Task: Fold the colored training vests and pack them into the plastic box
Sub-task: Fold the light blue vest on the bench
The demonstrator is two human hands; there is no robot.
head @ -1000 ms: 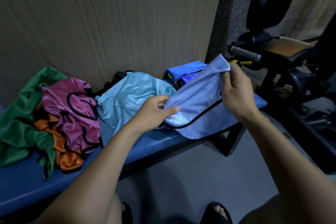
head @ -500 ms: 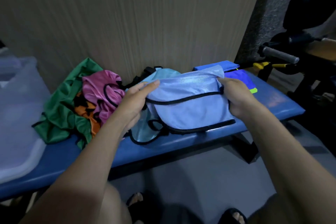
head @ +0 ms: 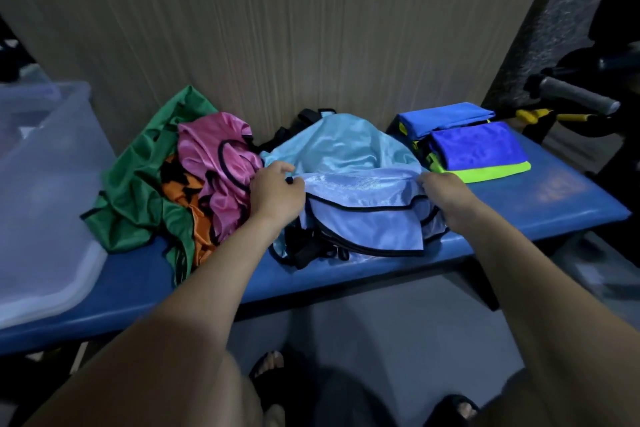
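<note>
My left hand [head: 275,196] and right hand [head: 446,196] each pinch an end of the lavender vest's [head: 367,218] folded top edge, stretched between my grip over the blue bench [head: 554,204]. Beyond it lie one light-blue vest [head: 341,147], a heap of pink [head: 214,152], orange [head: 180,192] and green [head: 138,180] vests, and two folded blue ones [head: 478,146]. The translucent plastic box [head: 45,184] sits far left; I cannot tell its contents.

vests [head: 363,215]: glossy cloth | box [head: 45,191]: translucent matt plastic | bench [head: 554,198]: smooth blue padding | wall [head: 277,28]: wood-grain
</note>
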